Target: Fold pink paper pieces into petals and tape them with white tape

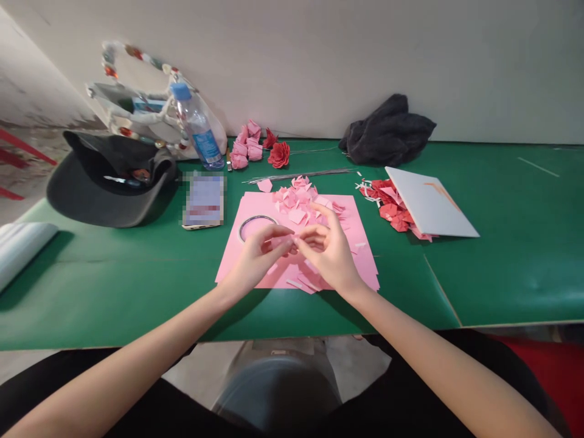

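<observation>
My left hand (267,249) and my right hand (327,246) meet above a stack of pink paper sheets (232,261). Thumbs and fingertips of both pinch a small piece of pink paper (291,239), mostly hidden by the fingers. Just beyond them lies a heap of cut and folded pink paper pieces (296,198). A roll of tape (246,226) rests flat on the sheets, left of the heap and partly behind my left hand. Loose pink scraps (308,281) lie under my right hand.
Behind the sheets are thin wires (301,176), pink paper flowers (246,146) and a red paper rose (278,155). Leftward stand a water bottle (201,134), phone (204,201) and cap (104,188). To the right, a white board (433,204) leans over red paper pieces (393,213), near a dark cloth (387,134).
</observation>
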Demonstrator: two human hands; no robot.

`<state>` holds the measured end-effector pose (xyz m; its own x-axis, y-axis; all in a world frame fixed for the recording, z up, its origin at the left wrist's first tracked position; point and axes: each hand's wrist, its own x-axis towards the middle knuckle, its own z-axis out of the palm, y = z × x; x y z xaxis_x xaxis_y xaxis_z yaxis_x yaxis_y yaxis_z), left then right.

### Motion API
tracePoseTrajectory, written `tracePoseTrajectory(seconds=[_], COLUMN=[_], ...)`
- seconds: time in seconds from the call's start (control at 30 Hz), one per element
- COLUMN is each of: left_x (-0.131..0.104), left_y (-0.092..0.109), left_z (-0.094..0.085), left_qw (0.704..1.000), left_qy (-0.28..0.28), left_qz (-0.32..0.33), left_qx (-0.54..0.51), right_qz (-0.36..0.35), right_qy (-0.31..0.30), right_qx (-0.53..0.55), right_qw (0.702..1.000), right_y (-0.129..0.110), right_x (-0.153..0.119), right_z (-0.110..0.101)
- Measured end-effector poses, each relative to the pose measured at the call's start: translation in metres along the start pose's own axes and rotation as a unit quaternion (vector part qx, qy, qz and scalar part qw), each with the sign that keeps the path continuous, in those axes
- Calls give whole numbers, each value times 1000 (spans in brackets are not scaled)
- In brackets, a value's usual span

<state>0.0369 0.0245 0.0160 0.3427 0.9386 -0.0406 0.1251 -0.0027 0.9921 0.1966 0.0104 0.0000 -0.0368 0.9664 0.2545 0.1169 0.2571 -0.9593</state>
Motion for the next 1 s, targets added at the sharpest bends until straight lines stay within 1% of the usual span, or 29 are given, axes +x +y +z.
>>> tracePoseTrajectory(seconds=[0.07, 0.13, 0.23, 0.33, 0.43, 0.57, 0.67, 0.73, 0.83, 0.9, 1.0], left_x=[1, 1, 2, 2, 3, 4, 5, 5, 6, 6, 5], left_y=[3, 4, 2, -1, -2, 0, 1, 0, -2, -4, -7], left_z=[-2, -4, -7, -7, -7, -8, -9, -10, -12, -12, -11], left_qw=[1000, 999, 998, 994, 993, 999, 999, 999, 996, 995, 994], left_qy=[3, -9, -22, -21, -11, -3, -10, -17, -8, 6, 16], left_qz=[-15, -26, -43, -58, -51, -27, -29, -45, -67, -73, -68], left_qx=[-10, -18, -45, -90, -108, -43, -8, -25, -61, -71, -90], right_qz=[47, 87, 116, 114, 100, 94, 84, 74, 64, 92, 187], right_qy=[3, 0, -2, -7, -19, -44, -50, -41, -11, -3, -31], right_qx=[47, 83, 122, 132, 112, 76, 72, 73, 77, 102, 183], right_qw=[998, 993, 986, 985, 989, 992, 993, 994, 995, 991, 965], right_y=[-1, -2, -3, -3, -3, -1, 1, 0, -5, -9, -13], right_x=[2, 4, 5, 5, 4, 4, 5, 6, 8, 9, 9], right_z=[-2, -4, -6, -6, -8, -11, -13, -15, -19, -21, -22])
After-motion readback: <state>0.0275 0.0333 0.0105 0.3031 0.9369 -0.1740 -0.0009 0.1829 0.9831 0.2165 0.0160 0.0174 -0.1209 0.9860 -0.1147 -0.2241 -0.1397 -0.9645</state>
